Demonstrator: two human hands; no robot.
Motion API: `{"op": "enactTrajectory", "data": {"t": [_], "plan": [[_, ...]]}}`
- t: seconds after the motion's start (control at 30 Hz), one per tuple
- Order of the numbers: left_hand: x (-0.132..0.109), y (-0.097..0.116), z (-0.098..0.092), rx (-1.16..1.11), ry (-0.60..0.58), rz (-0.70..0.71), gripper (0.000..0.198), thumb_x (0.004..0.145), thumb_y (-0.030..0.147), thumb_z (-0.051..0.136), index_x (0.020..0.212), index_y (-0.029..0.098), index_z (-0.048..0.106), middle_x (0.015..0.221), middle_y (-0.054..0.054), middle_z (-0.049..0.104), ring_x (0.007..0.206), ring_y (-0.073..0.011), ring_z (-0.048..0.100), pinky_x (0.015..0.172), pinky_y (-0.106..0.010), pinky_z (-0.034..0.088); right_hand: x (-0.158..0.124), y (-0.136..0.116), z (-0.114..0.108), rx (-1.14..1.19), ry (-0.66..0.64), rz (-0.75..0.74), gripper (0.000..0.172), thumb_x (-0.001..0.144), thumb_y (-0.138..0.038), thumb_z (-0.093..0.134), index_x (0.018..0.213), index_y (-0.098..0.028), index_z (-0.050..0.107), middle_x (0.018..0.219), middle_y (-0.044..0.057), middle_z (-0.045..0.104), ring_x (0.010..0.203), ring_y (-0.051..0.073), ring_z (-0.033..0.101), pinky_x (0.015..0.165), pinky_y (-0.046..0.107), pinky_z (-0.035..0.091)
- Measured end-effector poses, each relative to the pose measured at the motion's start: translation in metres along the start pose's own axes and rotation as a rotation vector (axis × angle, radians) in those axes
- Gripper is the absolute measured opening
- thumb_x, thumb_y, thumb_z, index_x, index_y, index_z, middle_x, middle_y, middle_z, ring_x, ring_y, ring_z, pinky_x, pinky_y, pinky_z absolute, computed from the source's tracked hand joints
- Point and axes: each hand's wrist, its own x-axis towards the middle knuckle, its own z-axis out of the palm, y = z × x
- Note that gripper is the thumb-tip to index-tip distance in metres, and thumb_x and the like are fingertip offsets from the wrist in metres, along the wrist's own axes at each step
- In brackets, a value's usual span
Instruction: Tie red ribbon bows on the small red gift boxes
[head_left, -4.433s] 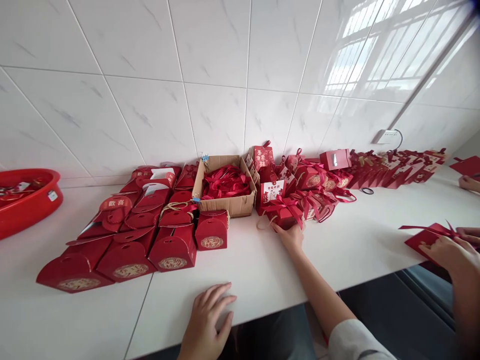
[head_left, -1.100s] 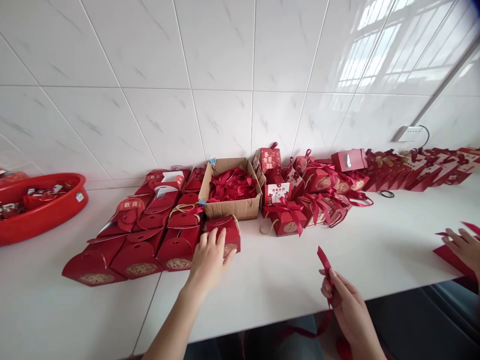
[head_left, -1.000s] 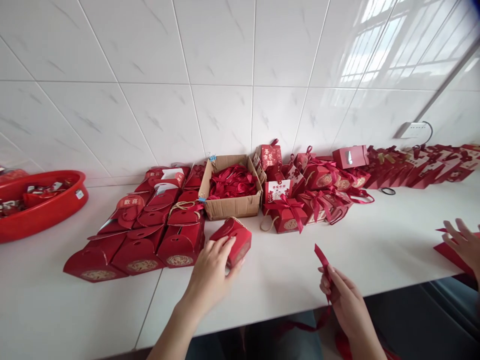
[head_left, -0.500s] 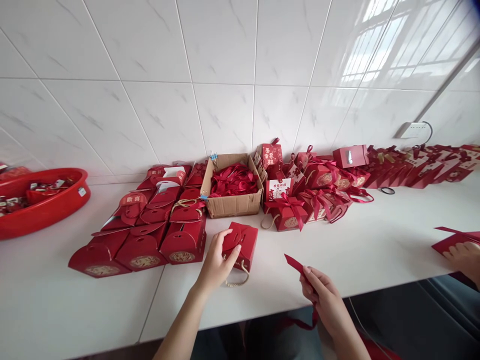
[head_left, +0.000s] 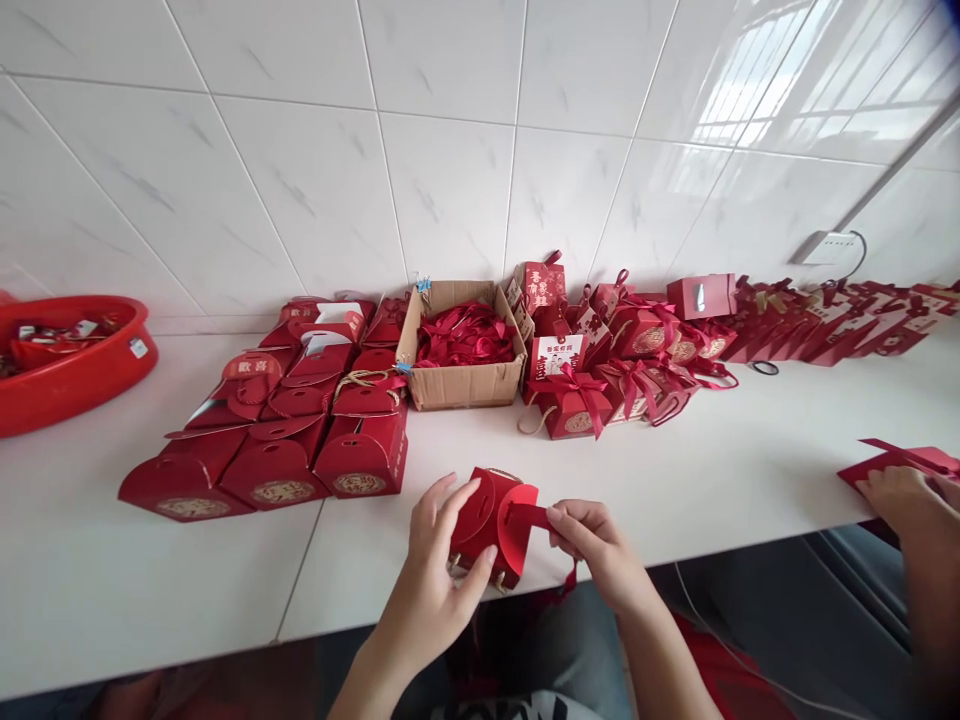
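A small red gift box with overlapping rounded flaps and rope handle ends sits near the table's front edge. My left hand steadies it from the left, fingers along its far side and thumb on the near side. Between the thumb and fingers of my right hand is pinched a red ribbon. Its tip meets the slot in the box's right flap; whether it has passed through I cannot tell. The ribbon's other end hangs below my right hand, past the table edge.
Several red boxes stand left, beside a cardboard box of ribbons. A red basin holds small packets. Ribbon-tied boxes line the wall rightward. At far right, another person's hand touches a red box.
The box has come nearer to the table's front edge and turned, my left hand still on it. My right hand has brought the ribbon leftward to the flap's slot.
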Motion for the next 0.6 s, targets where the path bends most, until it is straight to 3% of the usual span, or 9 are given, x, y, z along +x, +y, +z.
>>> {"op": "enactTrajectory", "data": {"t": [0.13,0.3,0.6], "plan": [[0.006,0.0,-0.001,0.026,-0.029,0.042,0.044,0.09,0.021,0.045,0.133,0.031,0.039,0.147,-0.008,0.025,0.138,-0.0269,0.028,0.108,-0.048,0.038,-0.003,-0.002,0.004,-0.05,-0.005,0.012,0.046,0.085,-0.05,0.056,0.056,-0.015,0.057,0.051,-0.003,0.039,0.051,0.008,0.028,0.051,0.026,0.02],[0.015,0.002,0.002,0.083,-0.023,0.07,0.035,0.09,0.02,0.044,0.124,0.029,0.048,0.144,-0.008,0.03,0.137,-0.0276,0.027,0.108,-0.049,0.037,-0.011,0.005,0.0,-0.038,0.044,0.048,0.045,0.084,-0.051,0.057,0.056,-0.015,0.058,0.05,-0.004,0.037,0.051,0.008,0.027,0.051,0.026,0.019],[0.023,0.004,0.002,0.115,-0.023,0.127,0.031,0.091,0.021,0.045,0.121,0.028,0.051,0.142,-0.008,0.034,0.134,-0.0267,0.031,0.108,-0.049,0.037,-0.004,0.004,0.005,-0.063,0.024,0.052,0.046,0.084,-0.052,0.056,0.056,-0.015,0.056,0.05,-0.004,0.038,0.05,0.008,0.027,0.05,0.026,0.019]]}}
